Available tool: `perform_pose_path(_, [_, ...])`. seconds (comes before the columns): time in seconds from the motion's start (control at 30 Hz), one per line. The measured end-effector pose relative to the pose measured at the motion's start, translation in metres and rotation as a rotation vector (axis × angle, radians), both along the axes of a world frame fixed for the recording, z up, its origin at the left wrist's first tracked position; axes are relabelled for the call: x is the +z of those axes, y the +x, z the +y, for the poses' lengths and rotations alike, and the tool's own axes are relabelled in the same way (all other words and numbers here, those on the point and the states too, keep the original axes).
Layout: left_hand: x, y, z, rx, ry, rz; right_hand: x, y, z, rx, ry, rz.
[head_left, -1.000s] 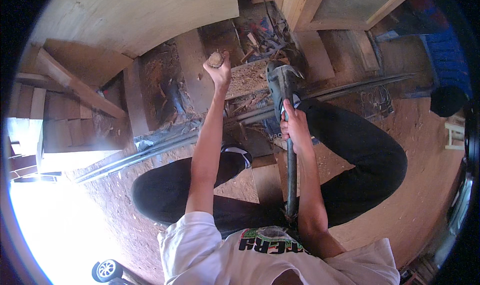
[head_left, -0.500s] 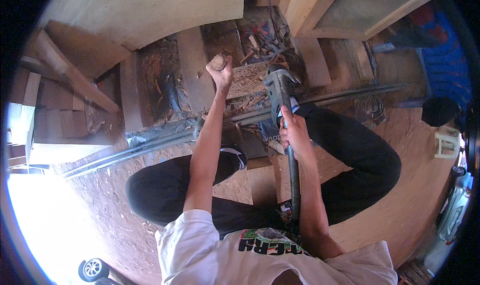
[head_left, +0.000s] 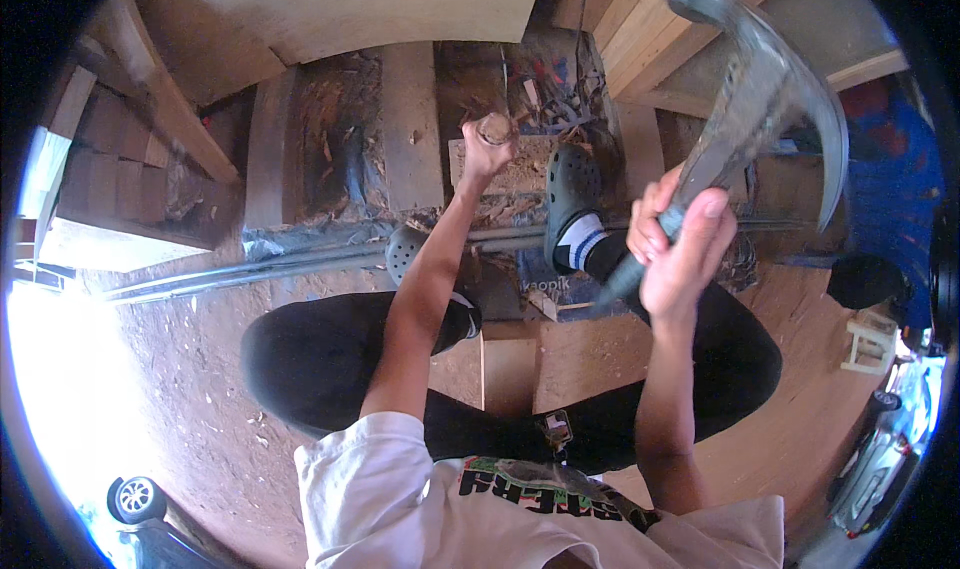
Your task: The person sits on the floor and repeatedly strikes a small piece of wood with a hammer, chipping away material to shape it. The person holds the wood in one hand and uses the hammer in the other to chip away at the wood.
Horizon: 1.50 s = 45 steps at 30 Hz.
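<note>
The scuffed hammer [head_left: 742, 99] has risen, clenched in the right hand [head_left: 682, 244]; the left hand [head_left: 486, 156] grips a stick [head_left: 494, 128] over the board's [head_left: 533, 161] far edge.

Hammer [head_left: 715, 141]: dark grey head, surface worn, with lighter rubbed patches. Blunt striking end points to upper left, long curved claw bends down at right. Handle slants from head to lower left, passing through closed right grip [head_left: 682, 231]; dark lower end comes out below. Hammer raised, image slightly blurred. Wooden piece [head_left: 494, 128]: round, brown, rough end turned up to camera, enclosed by left grip [head_left: 487, 149]. Its lower part hidden. Hammer and wooden piece apart.
</note>
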<state>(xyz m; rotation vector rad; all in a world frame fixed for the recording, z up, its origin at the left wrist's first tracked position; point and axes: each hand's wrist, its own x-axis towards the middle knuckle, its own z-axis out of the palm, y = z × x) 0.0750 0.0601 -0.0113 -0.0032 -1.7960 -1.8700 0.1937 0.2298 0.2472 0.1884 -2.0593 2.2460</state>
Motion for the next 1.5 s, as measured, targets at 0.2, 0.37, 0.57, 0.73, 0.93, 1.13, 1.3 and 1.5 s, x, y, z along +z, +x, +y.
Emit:
perform_pose_path(0.2, [-0.011, -0.008, -0.005, -0.224, 0.08, 0.008, -0.113, -0.029, -0.032, 0.107, 0.882, -0.132])
perform_pose_path(0.37, [-0.018, -0.004, -0.009, -0.145, -0.002, -0.039, -0.114, 0.005, -0.018, 0.073, 0.22, -0.55])
perform_pose_path(0.57, [0.014, -0.001, 0.0, 0.094, -0.141, 0.012, -0.097, 0.034, -0.012, -0.069, 0.013, -0.623])
perform_pose_path(0.73, [0.023, -0.002, 0.012, 0.273, -0.199, -0.116, -0.118, 0.049, -0.006, -0.1, 0.049, -0.824])
perform_pose_path(0.93, [-0.052, -0.14, -0.054, -0.017, -0.187, -0.431, -0.142, 0.046, -0.005, -0.122, 0.046, -0.922])
perform_pose_path(1.13, [-0.092, -0.146, -0.088, 0.027, 0.011, -0.57, -0.142, 0.042, -0.001, -0.127, 0.019, -0.896])
perform_pose_path(1.3, [-0.022, -0.071, -0.075, -0.336, 0.336, -0.206, -0.145, 0.04, 0.0, -0.092, 0.216, -0.89])
perform_pose_path(1.5, [0.009, -0.014, -0.044, -0.039, 0.278, -0.388, -0.123, 0.042, -0.005, -0.085, 0.105, -0.894])
